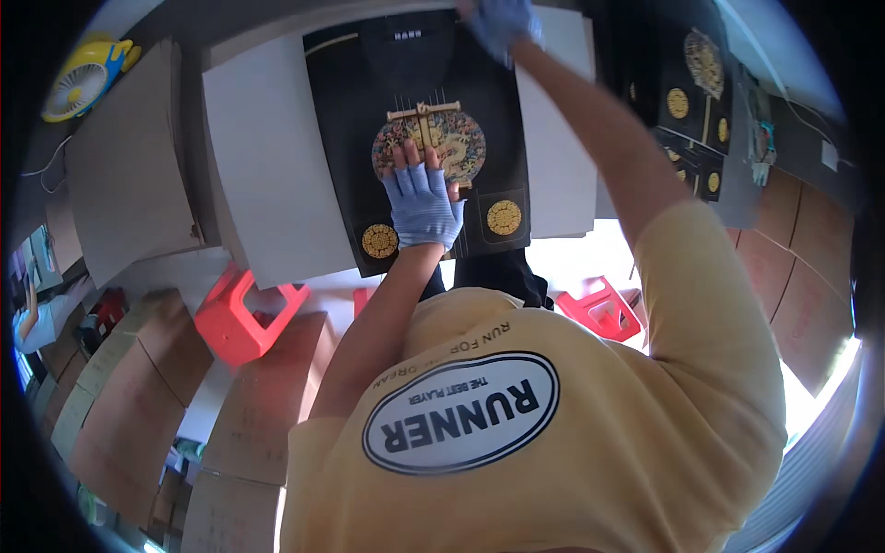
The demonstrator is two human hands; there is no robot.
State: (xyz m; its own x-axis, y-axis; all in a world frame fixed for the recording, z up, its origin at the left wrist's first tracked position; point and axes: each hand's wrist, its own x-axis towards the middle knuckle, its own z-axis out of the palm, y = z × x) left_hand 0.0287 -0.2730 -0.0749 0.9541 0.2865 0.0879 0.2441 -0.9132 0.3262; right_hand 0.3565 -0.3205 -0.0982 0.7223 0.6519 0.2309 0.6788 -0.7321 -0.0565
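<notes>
Flatly, both gloved hands, left [423, 205] and right [501, 23], press spread on the black garment [419, 138] over white board [267, 157].

Matt black cloth garment [415, 83] with glossy gold print, knitted blue glove on left hand [422, 205].

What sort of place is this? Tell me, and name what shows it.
Probably a small packing or garment workshop. Stacked cardboard cartons line one side, a black printed garment lies flat on a white worktable under the gloved left hand, and more black printed pieces lie stacked nearby.
</notes>
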